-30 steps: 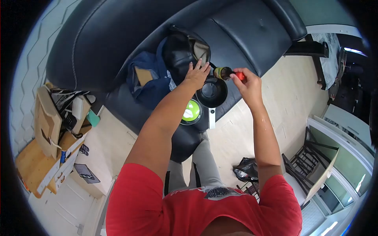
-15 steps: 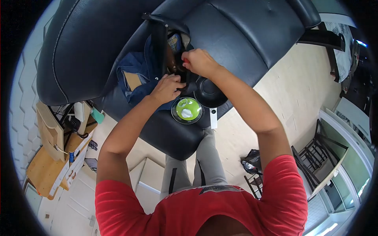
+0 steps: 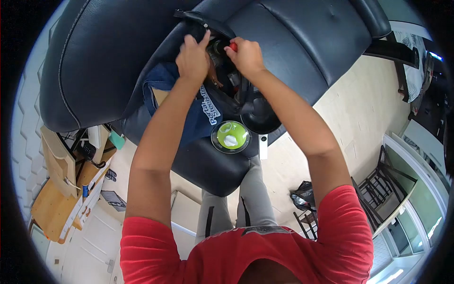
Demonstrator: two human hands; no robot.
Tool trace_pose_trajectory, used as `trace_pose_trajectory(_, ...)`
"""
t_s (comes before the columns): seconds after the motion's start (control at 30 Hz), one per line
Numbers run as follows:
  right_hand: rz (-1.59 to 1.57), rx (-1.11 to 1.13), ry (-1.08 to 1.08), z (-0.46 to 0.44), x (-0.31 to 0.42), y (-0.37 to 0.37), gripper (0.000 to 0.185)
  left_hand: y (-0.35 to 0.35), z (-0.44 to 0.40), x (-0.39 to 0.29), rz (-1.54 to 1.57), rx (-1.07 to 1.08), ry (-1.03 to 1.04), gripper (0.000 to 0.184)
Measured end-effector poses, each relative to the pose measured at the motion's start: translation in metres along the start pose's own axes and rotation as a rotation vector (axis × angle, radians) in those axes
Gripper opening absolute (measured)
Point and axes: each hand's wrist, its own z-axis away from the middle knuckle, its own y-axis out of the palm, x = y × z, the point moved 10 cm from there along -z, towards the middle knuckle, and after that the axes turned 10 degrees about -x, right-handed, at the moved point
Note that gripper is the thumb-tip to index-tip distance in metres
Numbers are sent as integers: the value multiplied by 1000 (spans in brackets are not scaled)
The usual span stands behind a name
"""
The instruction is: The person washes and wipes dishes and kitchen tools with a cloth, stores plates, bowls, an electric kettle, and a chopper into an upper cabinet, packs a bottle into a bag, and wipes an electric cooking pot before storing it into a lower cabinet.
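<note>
A dark bag (image 3: 221, 102) lies on the black leather sofa with its mouth open. Inside I make out a brown item (image 3: 213, 75) and other things too dark to name. My left hand (image 3: 193, 57) is over the bag's left rim, thumb and fingers apart. At the opening's right side, my right hand (image 3: 247, 56) is closed around a small red object (image 3: 233, 47), mostly hidden by the fingers. Navy fabric with white lettering (image 3: 209, 108) lies left of the opening. Nearer me are a green bowl (image 3: 231, 136) with white pieces in it and a black frying pan (image 3: 260, 116).
The black sofa (image 3: 293, 38) spreads around the bag. A white tag-like strip (image 3: 263, 146) sticks out below the pan. On the floor is a black plastic bag (image 3: 302, 195). A wooden desk (image 3: 54, 208) stands at the left, dark chairs (image 3: 385, 189) at the right.
My left hand has moved from the bag's near edge up to its left rim, leaving the white lettering in view. My right hand has lifted slightly away, still holding the red object.
</note>
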Motion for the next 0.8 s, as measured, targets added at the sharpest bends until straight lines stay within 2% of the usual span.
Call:
trace_pose_trajectory(0.07,-60,-42,74,-6,-6,17,25,-11,-26,-10,-105,-148,203,58)
trace_pose_trajectory(0.1,-64,-45,78,-7,-7,30,25,-10,-32,-10,-109,-146,207,58)
trace_pose_trajectory(0.17,13,-65,65,-14,-7,47,26,14,-45,2,-48,55,62,57)
trace_pose_trajectory(0.23,-20,-36,84,-18,-2,61,23,15,-46,11,28,-20,104,62)
trace_pose_trajectory(0.3,45,32,89,-22,-1,83,14,-9,-36,4,395,-152,279,63)
trace_pose_trajectory(0.37,41,14,25,-28,5,91,13,-20,-13,12,496,-110,254,61)
trace_pose_trajectory(0.43,169,204,-104,-29,19,116,14,-31,1,16,589,-75,226,60)
trace_pose_trajectory(0.47,189,227,-147,-28,24,126,15,-31,7,18,628,-61,176,59)
trace_pose_trajectory(0.57,205,221,-182,-32,26,152,16,-22,5,24,669,-28,120,65)
trace_pose_trajectory(0.63,242,271,-143,-42,13,182,18,-14,-3,32,768,8,-59,63)
trace_pose_trajectory(0.67,190,275,-57,-47,7,178,18,-9,-12,35,680,-75,86,61)
trace_pose_trajectory(0.7,143,279,28,-48,3,171,19,-12,-11,31,683,-71,75,61)
trace_pose_trajectory(0.77,120,478,-81,-36,7,163,22,-5,-11,24,812,93,-34,60)
trace_pose_trajectory(0.8,99,568,-125,-23,3,155,25,-10,-9,22,655,-7,130,58)
